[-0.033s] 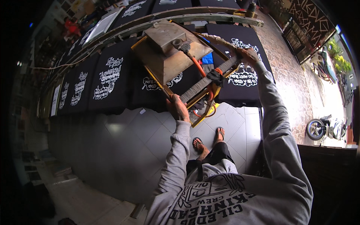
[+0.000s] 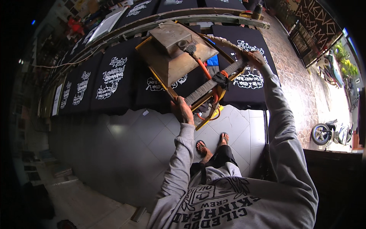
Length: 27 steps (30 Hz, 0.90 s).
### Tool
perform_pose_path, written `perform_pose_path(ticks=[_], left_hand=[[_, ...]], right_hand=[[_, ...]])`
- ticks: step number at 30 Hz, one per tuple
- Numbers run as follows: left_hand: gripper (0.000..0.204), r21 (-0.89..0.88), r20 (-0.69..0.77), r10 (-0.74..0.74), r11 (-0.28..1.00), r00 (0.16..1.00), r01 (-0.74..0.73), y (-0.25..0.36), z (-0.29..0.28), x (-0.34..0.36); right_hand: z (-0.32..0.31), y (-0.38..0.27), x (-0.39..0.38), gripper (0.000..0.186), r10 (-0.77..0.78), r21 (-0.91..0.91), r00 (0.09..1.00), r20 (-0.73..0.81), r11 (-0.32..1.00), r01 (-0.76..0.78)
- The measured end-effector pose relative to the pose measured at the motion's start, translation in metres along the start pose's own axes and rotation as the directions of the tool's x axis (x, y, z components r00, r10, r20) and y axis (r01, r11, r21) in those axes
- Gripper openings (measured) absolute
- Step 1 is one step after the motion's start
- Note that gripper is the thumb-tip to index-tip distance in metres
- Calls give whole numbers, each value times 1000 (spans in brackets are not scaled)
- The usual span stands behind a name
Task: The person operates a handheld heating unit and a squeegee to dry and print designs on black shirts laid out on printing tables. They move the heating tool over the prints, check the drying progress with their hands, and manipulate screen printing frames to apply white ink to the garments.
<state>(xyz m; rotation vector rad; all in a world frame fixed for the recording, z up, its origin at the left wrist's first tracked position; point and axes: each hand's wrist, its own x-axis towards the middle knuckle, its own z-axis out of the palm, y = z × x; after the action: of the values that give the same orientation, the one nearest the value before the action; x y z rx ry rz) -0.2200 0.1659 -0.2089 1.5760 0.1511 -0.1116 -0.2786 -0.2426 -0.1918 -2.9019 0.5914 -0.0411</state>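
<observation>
My left hand is closed on the lower end of a wrapped handle bar of a metal heating unit in a yellow frame. My right hand grips the bar's upper end, near a pale strap. A black wrapping with orange binding sits mid-bar, and an orange hose runs from the unit's top. The unit is held over black shirts with white prints, laid in a row.
Metal rails run behind the row, with more shirts beyond. A person in red is at the far left back. My sandalled feet stand on grey tiles. A motorbike and a metal gate are at the right.
The unit and both my hands have shifted very slightly right in the view. My grip looks the same.
</observation>
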Motion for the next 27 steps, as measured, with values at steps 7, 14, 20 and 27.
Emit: perform_pose_path(ticks=[7, 14, 20, 27], left_hand=[[32, 36, -70, 51, 998, 996, -48, 5, -23, -1], [36, -24, -51, 3, 1000, 999, -4, -9, -28, 5], [39, -25, -61, -14, 1000, 998, 12, -13, -32, 6], [34, -85, -5, -22, 996, 1000, 21, -26, -46, -9]], right_hand=[[2, -11, -21, 28, -100, -53, 995, -23, 994, 98], [2, -24, -42, 44, 17, -56, 999, -35, 998, -19], [6, -21, -56, 36, 178, 172, 983, 54, 968, -185], [25, -3, -108, 31, 80, 93, 994, -75, 993, -73]])
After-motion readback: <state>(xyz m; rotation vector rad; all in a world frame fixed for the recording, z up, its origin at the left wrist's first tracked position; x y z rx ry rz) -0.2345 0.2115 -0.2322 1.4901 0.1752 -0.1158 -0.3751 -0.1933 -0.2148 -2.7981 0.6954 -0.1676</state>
